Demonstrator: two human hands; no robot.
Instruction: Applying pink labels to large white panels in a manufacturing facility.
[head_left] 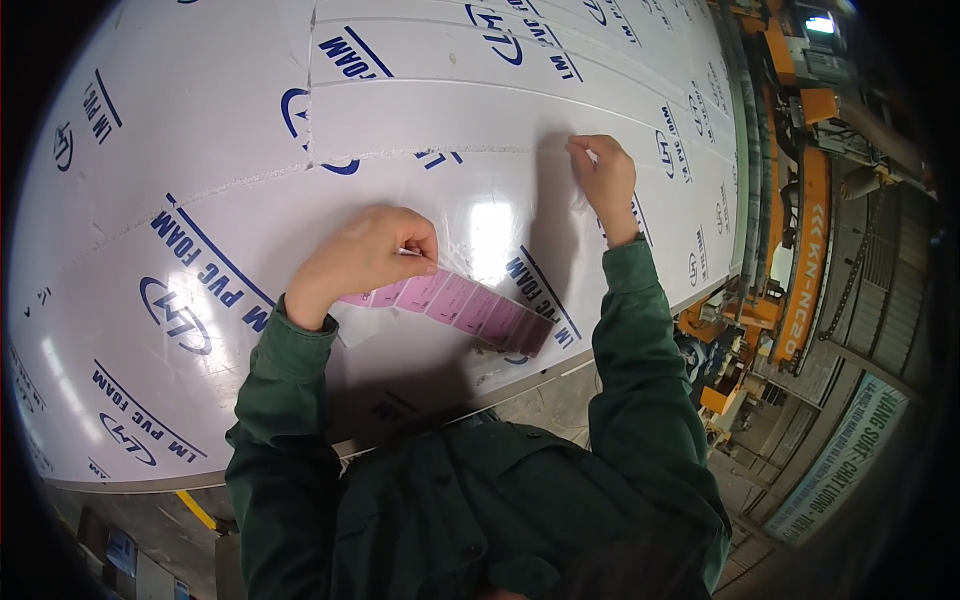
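Head view: 1 pink strip of rectangular paper-like labels [465, 305] is in the lower middle of the frame, slanting from under the left hand [372, 250] toward the lower right, above a glossy white sheet with blue print [410, 112]. The left hand, left of centre, pinches the strip near its upper-left end between thumb and finger; the far end sits lower and looks darker. Whether that end touches the sheet, I cannot tell. The right hand [605, 180], right of centre and higher in the frame, has its fingertips drawn close together; whether something thin is between them, I cannot tell.

For good handling, I would judge that the left pinch should be light and near the edge, so the strip neither creases nor curls. The 2 hands are well apart, which leaves the strip unobstructed. Glare just above the strip could hide small edges, so tilting the head slightly may help. Any label laid down would probably want flat, smooth film and even finger pressure.
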